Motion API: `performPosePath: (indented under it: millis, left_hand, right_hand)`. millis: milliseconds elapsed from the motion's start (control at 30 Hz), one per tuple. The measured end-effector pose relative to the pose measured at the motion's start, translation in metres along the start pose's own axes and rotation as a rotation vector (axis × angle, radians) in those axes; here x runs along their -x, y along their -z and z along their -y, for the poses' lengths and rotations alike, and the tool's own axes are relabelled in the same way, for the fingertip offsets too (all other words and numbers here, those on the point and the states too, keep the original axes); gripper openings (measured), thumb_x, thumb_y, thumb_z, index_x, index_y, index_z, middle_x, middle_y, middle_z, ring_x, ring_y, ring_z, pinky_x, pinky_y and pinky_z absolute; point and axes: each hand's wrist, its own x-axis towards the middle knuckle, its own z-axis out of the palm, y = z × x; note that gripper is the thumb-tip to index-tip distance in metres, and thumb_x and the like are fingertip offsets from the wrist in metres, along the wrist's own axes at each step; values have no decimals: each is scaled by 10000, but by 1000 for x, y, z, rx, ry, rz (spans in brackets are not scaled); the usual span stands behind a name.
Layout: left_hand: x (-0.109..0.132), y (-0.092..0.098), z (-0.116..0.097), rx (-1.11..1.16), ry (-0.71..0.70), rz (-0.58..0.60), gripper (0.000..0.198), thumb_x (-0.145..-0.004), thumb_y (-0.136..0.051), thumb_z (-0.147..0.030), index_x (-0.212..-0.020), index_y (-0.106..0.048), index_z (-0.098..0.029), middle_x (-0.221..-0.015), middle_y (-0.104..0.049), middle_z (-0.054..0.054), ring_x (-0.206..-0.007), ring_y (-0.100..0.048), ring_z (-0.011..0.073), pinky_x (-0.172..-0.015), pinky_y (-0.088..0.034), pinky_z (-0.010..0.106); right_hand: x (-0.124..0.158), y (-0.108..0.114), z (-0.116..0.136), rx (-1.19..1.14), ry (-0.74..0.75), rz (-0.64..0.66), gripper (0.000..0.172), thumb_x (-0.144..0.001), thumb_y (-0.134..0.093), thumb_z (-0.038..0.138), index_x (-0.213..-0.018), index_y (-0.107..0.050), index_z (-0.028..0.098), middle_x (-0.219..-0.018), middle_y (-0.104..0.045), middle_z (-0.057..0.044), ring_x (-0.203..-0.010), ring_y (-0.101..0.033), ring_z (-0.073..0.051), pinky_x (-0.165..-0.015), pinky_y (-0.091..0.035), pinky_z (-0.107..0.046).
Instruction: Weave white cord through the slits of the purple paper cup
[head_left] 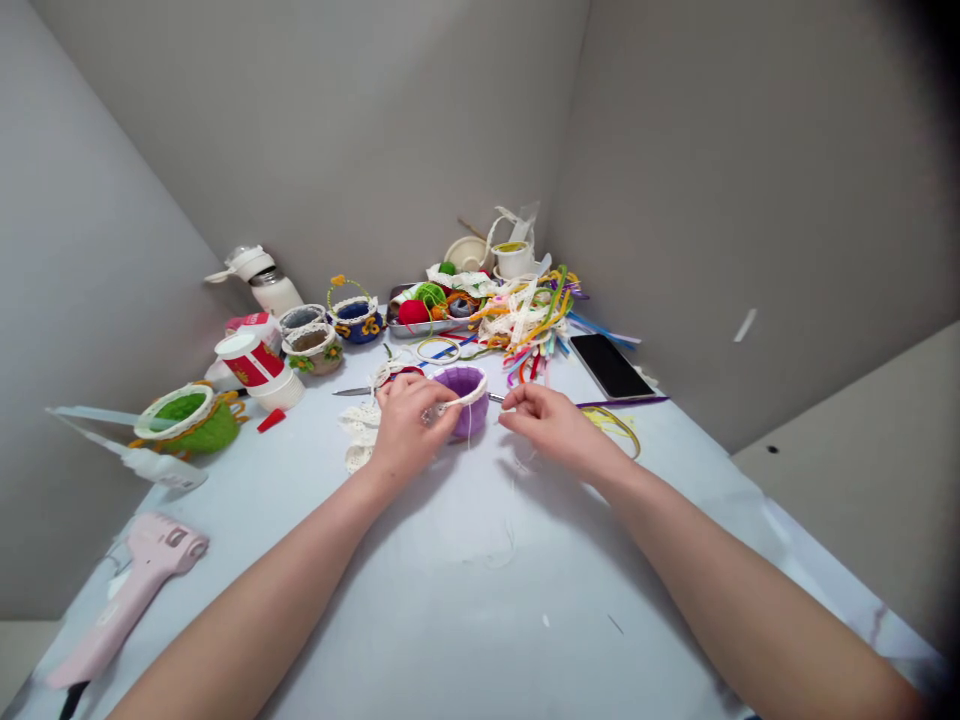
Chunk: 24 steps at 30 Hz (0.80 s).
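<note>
On the counter point(450, 640), your left grip point(411, 414) pinches the purple cup point(477, 416) by its white trim point(480, 388); just beside, your right grip point(517, 412) curls, holding what, I cannot tell. You seem to be fixing the trim; next calls for a steady cup.

The surface point(540, 620) was pale blue. A pink glue gun point(142, 585) lay on the left, a black phone point(609, 366) on the right, and a tray point(405, 329) toward the back.

Two hands point(409, 415), five coloured baskets point(476, 414), one pink glue gun point(146, 575), one black phone point(609, 366).
</note>
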Motion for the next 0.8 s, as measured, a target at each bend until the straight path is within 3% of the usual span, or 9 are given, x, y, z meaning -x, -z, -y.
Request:
performPosePath:
  millis: [133,300,400,567,800]
  left_hand:
    - [-5,3,4,91,91,9,77,-837,-630,-261,-795,-684,-227,-889,-722,19,-967,-584,220,-917,-397,415]
    - [-3,0,7,110,107,4,80,-837,-631,-267,-817,-694,-224,-883,-718,25,-963,-590,220,-911,-415,412]
    - [-2,-1,7,112,107,-2,84,-838,-632,-275,-822,-696,-224,-882,-719,25,-960,-592,220,-908,-418,408]
    - [0,0,3,101,101,-6,79,-834,-635,-263,-809,-697,-222,-864,-722,15,-943,-586,216,-910,-413,403]
    - [2,-1,0,87,90,-8,55,-815,-653,-248,-801,-702,-228,-851,-725,7,-956,-582,220,-928,-405,408]
  right_hand:
    - [-2,4,-7,69,153,-56,174,-794,-501,215,-957,-557,188,-715,-597,20,-607,-508,-109,-543,-380,-226]
    - [2,-10,-6,4,305,-61,172,-884,-440,216,-997,-567,190,-874,-699,-43,-712,-622,-138,-657,-480,-275]
    - [5,-19,-4,51,388,-110,142,-902,-448,204,-929,-587,201,-846,-687,-30,-716,-622,-141,-680,-486,-286]
    - [3,-27,-4,252,601,-333,144,-885,-533,166,-855,-668,206,-900,-586,-48,-865,-569,-171,-787,-448,-309]
    - [-2,-32,-6,291,600,-356,75,-854,-621,171,-783,-633,194,-792,-575,-24,-787,-542,-166,-738,-420,-300]
